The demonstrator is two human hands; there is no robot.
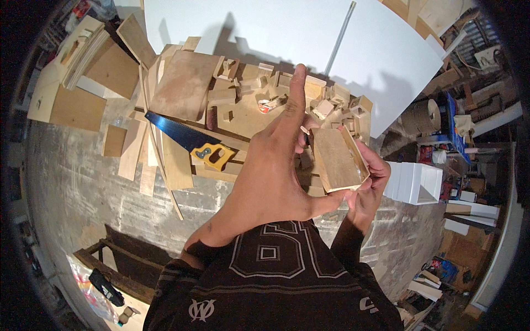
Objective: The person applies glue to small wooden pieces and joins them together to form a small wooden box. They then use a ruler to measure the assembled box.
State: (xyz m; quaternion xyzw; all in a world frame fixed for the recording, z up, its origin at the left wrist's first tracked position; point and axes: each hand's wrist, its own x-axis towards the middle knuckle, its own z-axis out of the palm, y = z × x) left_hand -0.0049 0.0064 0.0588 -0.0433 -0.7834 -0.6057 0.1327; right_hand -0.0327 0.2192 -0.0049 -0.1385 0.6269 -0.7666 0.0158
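Observation:
A small shallow wooden box [338, 160] with thin raised walls is held up in front of me, tilted. My right hand [371, 179] grips it along its right side and lower corner. From the left, my left hand [268, 171] reaches to the box, its thumb at the lower edge and its index finger stretched straight up. Its other fingers are curled in and partly hidden near the box's left side. A thin wood sliver [305, 131] shows beside those curled fingers. Behind the hands is a low wooden work surface [248, 126] with several wood offcuts.
A handsaw [193, 142] with a yellow handle lies left of my hands, near long wood strips and a brown board [185, 85]. Plywood boxes [83, 77] stand farther left. A large white panel [276, 33] spans the back. A white container [415, 183] sits at right.

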